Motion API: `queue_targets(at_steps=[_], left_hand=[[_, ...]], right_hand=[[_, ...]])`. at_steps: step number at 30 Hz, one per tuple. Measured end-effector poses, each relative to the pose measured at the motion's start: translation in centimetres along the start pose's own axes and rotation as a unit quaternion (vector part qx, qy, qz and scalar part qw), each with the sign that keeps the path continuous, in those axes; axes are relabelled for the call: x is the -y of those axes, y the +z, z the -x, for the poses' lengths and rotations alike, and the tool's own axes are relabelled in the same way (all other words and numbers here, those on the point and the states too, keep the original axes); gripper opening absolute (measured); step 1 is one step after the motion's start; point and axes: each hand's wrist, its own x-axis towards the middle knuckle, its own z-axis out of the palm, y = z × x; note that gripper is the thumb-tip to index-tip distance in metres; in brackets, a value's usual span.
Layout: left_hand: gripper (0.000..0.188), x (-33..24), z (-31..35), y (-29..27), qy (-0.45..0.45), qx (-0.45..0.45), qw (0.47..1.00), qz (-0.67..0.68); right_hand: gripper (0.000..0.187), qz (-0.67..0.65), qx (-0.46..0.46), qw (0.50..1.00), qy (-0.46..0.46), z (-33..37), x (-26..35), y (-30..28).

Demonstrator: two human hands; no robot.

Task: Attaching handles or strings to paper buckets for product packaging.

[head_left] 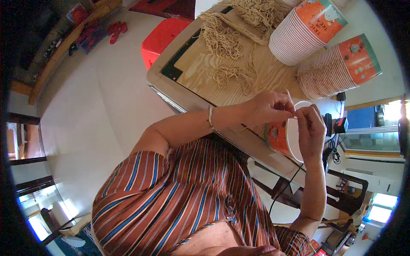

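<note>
Over the table's near right corner, my left hand (275,107) and my right hand (311,130) meet fingertip to fingertip at the rim of an orange printed paper bucket (278,137) with a white inside. Both hands are closed in a pinch. Whatever lies between the fingertips is too small to make out. The bucket is tipped on its side, partly covered by my right hand. Loose strands of tan twine (232,77) lie on the wooden board (196,81) beyond my left hand. A stack of nested paper buckets (337,70), with twine across it, stands near both hands.
A second, taller stack of paper buckets (303,34) stands farther back, beside heaped tan twine bundles (222,36). Black adapters and cables (339,126) lie at the right. A red stool (166,36) is beyond the table's left edge. A dark wooden chair (350,194) stands lower right.
</note>
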Motion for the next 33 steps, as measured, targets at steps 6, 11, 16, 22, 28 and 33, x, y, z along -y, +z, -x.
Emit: queue_targets(at_steps=[6,11,16,22,28,33], left_hand=[[0.014,1.4,-0.8,-1.2,0.027,0.054,0.996,0.059],[0.008,1.4,-2.0,-1.6,0.129,0.132,0.982,0.043],[0.007,0.4,-2.9,-2.4,0.081,0.207,0.975,0.001],[0.008,-0.5,-3.5,-2.6,0.136,0.239,0.957,-0.089],[0.011,-1.2,-3.9,-2.9,0.343,0.219,0.874,-0.266],[0.018,-1.7,-2.1,-1.8,0.308,0.242,0.848,-0.357]], right_hand=[[0.01,-0.071,-0.018,0.985,0.156,0.0,1.0,-0.6],[0.017,-0.257,0.005,0.936,0.241,-0.1,3.7,-1.0],[0.015,-0.364,-0.024,0.89,0.273,0.5,4.4,-1.7],[0.012,-0.246,0.026,0.92,0.303,0.9,4.2,-4.6],[0.022,-0.012,0.126,0.971,0.204,1.8,0.8,-9.6],[0.006,0.138,0.067,0.985,0.08,3.0,-2.3,-12.0]])
